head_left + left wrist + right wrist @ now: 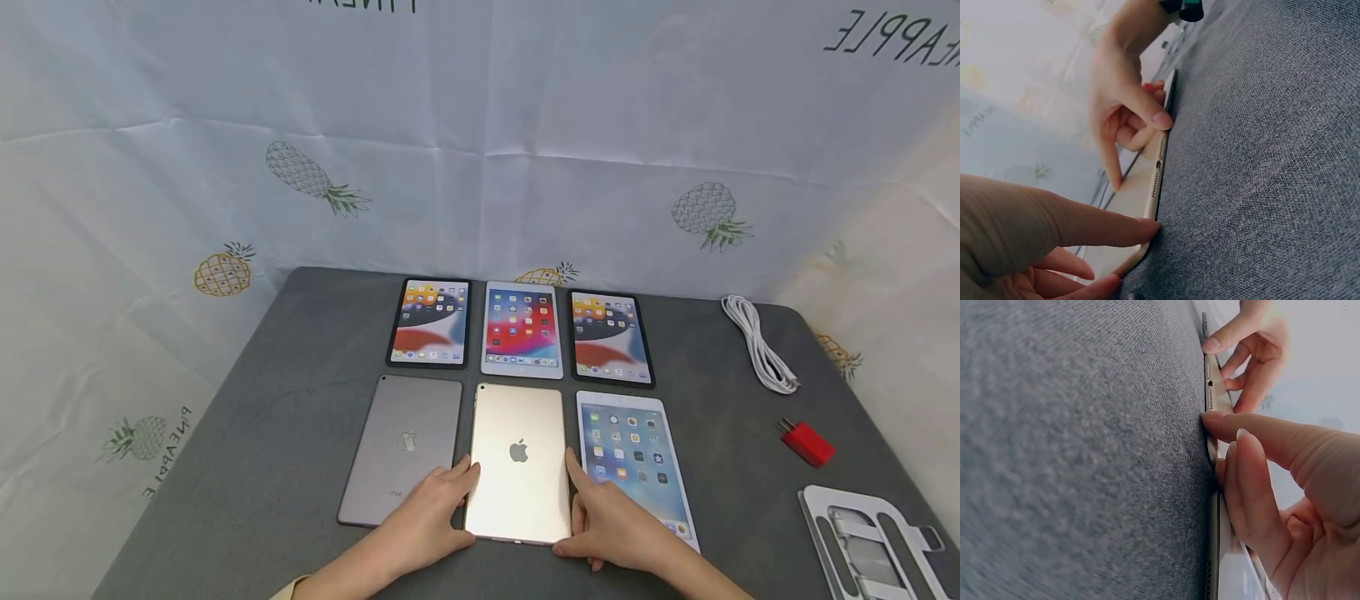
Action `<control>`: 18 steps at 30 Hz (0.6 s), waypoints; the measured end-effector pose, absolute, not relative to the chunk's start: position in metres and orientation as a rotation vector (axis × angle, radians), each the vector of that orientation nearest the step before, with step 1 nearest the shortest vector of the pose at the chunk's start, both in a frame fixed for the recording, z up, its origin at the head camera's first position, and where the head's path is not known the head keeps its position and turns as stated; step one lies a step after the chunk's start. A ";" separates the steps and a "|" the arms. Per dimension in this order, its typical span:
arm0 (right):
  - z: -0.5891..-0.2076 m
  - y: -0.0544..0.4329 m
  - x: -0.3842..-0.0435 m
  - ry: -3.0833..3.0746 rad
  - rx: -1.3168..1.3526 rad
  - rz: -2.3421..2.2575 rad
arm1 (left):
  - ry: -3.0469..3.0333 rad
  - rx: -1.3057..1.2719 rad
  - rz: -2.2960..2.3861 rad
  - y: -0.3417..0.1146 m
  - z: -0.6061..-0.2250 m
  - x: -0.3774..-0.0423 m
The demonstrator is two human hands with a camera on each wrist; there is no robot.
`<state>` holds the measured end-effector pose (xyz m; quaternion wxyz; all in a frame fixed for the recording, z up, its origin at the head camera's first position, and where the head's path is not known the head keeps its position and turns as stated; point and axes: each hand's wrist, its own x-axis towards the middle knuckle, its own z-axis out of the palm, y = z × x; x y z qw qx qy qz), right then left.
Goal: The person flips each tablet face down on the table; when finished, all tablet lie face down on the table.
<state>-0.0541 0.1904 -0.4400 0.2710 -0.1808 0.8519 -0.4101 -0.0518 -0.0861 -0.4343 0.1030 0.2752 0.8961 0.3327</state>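
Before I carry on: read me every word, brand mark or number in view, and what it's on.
"PINEAPPLE": cloth backdrop, lower left, sideways.
"NEAPPLE": same cloth, upper right, cut by the picture's edge.
"iPad": grey tablet, faint, below an Apple logo.
Apple logo alone: gold tablet.
Too small: labels on the four lit screens.
Too cut off: lettering at the head view's top edge.
No numbers legible.

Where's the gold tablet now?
In the head view, the gold tablet lies mid-row nearest the person, a grey tablet to its left, a white tablet right, left hand and right hand at its near corners.
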 end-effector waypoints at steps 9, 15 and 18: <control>-0.440 0.197 -0.050 2.277 -0.466 -1.158 | 2.637 0.763 0.990 -0.083 -0.433 -0.050; -0.442 0.204 -0.051 2.398 -0.510 -1.153 | 2.672 0.887 1.040 -0.077 -0.436 -0.051; -0.442 0.208 -0.052 2.525 -0.532 -1.150 | 2.612 0.949 1.153 -0.073 -0.436 -0.053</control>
